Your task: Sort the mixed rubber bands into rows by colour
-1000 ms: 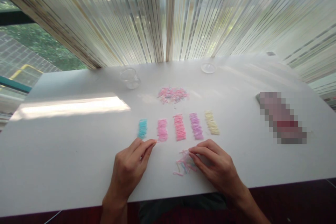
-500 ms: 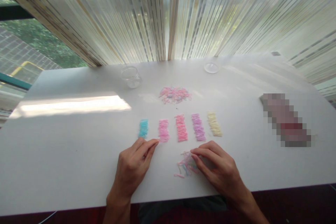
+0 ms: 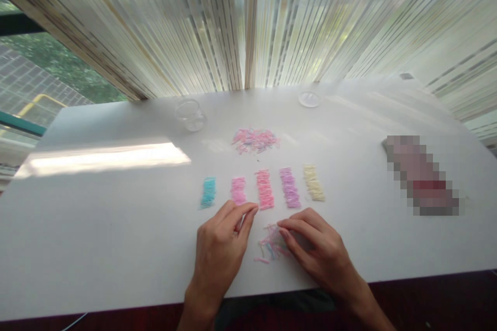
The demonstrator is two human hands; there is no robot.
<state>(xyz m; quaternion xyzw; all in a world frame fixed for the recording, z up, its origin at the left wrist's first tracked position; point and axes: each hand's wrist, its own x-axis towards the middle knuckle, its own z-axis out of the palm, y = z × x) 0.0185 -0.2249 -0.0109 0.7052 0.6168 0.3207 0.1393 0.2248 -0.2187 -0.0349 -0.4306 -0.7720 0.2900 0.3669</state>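
Several colour-sorted stacks of small thin pieces lie in a row: blue [image 3: 208,192], light pink [image 3: 238,190], coral pink [image 3: 264,189], purple [image 3: 289,187] and yellow [image 3: 313,183]. My left hand [image 3: 223,245] is closed, thumb and forefinger pinched beside the lower end of the coral stack; what it pinches is too small to name. My right hand [image 3: 322,245] has thumb and forefinger close together at a loose mixed pile [image 3: 269,248]; anything between those fingertips is too small to make out.
Farther back on the white table [image 3: 97,217] lies a larger mixed pile [image 3: 255,140]. Behind it stand a clear cup [image 3: 190,115] on the left and a clear round lid [image 3: 309,99] on the right. A pixelated object [image 3: 421,176] lies at the right.
My left hand has moved right, from between the blue and light pink stacks to the foot of the coral stack. My right hand stays at the small pile. The view has shifted slightly.
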